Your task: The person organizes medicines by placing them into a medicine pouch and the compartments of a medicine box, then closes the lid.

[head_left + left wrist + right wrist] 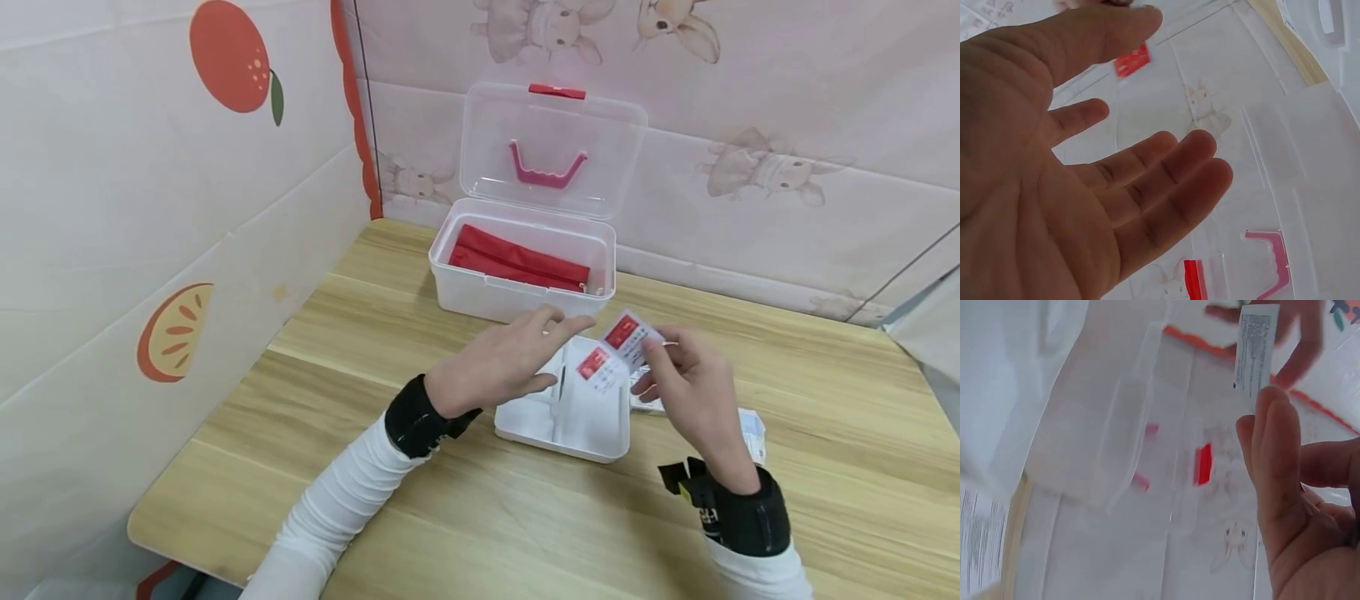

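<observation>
My right hand (693,387) pinches a packet (633,340) above the white tray (525,421) (grip on a second packet (602,368) unclear); my left hand (498,362), extended, holds nothing. Beyond, the box (480,296) already contains a red pouch (517,260); the pinched packet apparently remains unplaced.

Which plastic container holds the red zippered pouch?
The translucent rectangular box, with its raised clear lid and pink handle; the pouch lies inside. The shallow white divided tray holds no pouch.

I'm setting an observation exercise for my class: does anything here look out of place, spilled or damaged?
Nothing stands out: no spill or damage shows. The clear box stands upright with the red pouch inside, the white tray lies flat on the table, and the right hand holds a small packet.
</observation>
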`<act>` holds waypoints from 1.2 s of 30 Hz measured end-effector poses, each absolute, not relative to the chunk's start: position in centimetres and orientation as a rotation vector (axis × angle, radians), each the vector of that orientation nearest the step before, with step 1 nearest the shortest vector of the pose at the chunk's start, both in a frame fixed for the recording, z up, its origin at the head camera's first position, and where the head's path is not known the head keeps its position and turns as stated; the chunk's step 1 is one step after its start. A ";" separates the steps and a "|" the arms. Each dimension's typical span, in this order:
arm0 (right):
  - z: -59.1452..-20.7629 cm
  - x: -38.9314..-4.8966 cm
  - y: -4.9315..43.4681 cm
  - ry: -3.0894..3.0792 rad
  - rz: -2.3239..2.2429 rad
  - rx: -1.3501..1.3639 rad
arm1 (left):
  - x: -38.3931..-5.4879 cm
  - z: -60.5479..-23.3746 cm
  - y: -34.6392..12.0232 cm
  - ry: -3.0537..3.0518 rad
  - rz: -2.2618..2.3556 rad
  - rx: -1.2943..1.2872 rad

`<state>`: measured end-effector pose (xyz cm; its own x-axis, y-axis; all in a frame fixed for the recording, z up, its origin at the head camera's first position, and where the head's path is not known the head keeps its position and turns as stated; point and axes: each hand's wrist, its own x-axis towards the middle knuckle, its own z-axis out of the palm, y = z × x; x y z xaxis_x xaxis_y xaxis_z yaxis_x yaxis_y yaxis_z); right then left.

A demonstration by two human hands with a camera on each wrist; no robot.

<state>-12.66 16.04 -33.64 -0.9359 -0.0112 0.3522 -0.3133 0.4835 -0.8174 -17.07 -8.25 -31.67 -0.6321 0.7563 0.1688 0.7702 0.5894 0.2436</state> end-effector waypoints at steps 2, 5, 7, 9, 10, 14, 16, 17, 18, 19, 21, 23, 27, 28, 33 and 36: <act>-33.4 -12.2 15.2 -2.447 1.513 0.330 | -17.1 -31.8 -8.4 -2.735 -0.484 -1.351; -33.3 -11.6 14.2 -2.451 1.585 0.415 | -17.3 -31.9 -8.7 -2.671 -0.516 -1.395; -33.4 -11.5 13.7 -2.446 1.588 0.475 | -17.3 -31.9 -8.7 -2.619 -0.532 -1.422; -33.6 -11.4 13.3 -2.446 1.566 0.525 | -17.4 -31.8 -8.6 -2.577 -0.537 -1.439; -33.8 -11.4 13.1 -2.448 1.555 0.545 | -17.5 -31.7 -8.6 -2.557 -0.533 -1.444; -34.1 -11.5 12.7 -2.447 1.571 0.596 | -17.6 -31.5 -8.5 -2.491 -0.499 -1.442; -34.1 -11.6 12.7 -2.444 1.590 0.607 | -17.7 -31.4 -8.6 -2.469 -0.503 -1.426; -34.1 -11.6 12.7 -2.443 1.594 0.606 | -17.7 -31.4 -8.7 -2.461 -0.512 -1.412; -34.1 -11.7 12.8 -2.446 1.584 0.600 | -17.8 -31.3 -8.8 -2.454 -0.525 -1.395; -34.1 -11.7 12.9 -2.451 1.565 0.592 | -17.8 -31.3 -8.9 -2.450 -0.531 -1.372; -34.1 -11.8 13.2 -2.461 1.516 0.562 | -18.0 -31.3 -9.1 -2.454 -0.546 -1.321; -33.9 -11.8 13.6 -2.468 1.461 0.515 | -18.1 -31.4 -9.3 -2.488 -0.522 -1.265; -33.6 -11.8 14.5 -2.477 1.400 0.443 | -19.0 -32.4 -9.3 -2.596 -0.387 -1.216; -33.5 -11.8 14.7 -2.480 1.393 0.435 | -19.3 -32.8 -9.3 -2.628 -0.354 -1.216; -33.4 -11.8 14.9 -2.495 1.363 0.448 | -20.9 -34.8 -8.9 -2.739 -0.334 -1.218; -33.4 -11.8 15.0 -2.510 1.345 0.458 | -21.7 -35.8 -8.8 -2.763 -0.356 -1.187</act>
